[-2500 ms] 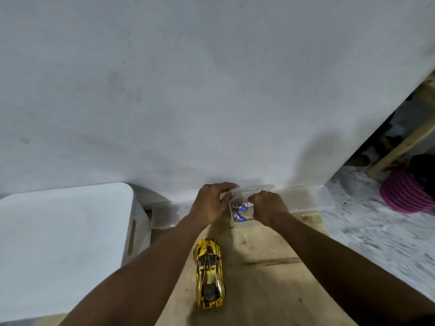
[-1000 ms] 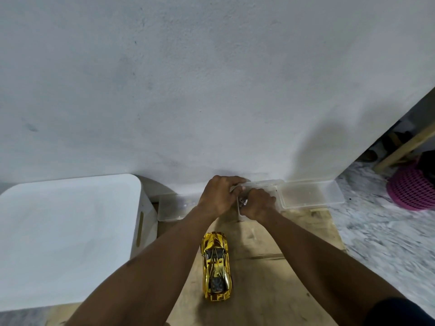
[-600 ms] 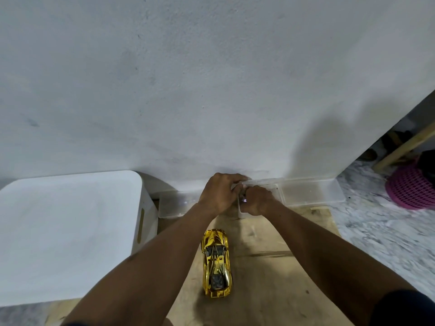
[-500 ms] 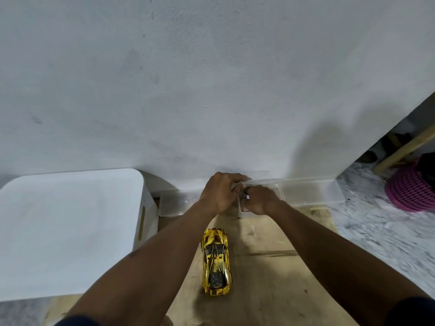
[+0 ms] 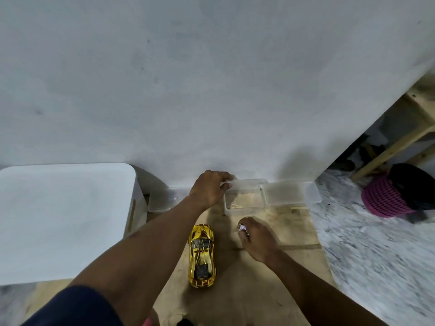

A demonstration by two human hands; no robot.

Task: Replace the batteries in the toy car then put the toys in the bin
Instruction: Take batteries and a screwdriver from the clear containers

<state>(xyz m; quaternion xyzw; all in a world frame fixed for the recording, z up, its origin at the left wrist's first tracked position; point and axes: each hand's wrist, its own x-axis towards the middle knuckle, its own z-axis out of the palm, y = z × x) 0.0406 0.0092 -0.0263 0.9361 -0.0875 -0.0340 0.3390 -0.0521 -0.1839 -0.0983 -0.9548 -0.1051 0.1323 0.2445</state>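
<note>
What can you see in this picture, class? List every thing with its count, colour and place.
toy car: one, gold, on the board between the arms
clear containers: three, see-through, in a row at the foot of the wall
batteries: count unclear, white with purple marks, in the right hand
white bin: one, white, far left
wooden board: one, tan, under the car
pink basket: one, pink, on the floor at right
wooden frame: one, pale wood, upper right
wall: one, grey-white, ahead
left hand: one, grips the middle container's rim
right hand: one, holds the batteries above the board
</note>
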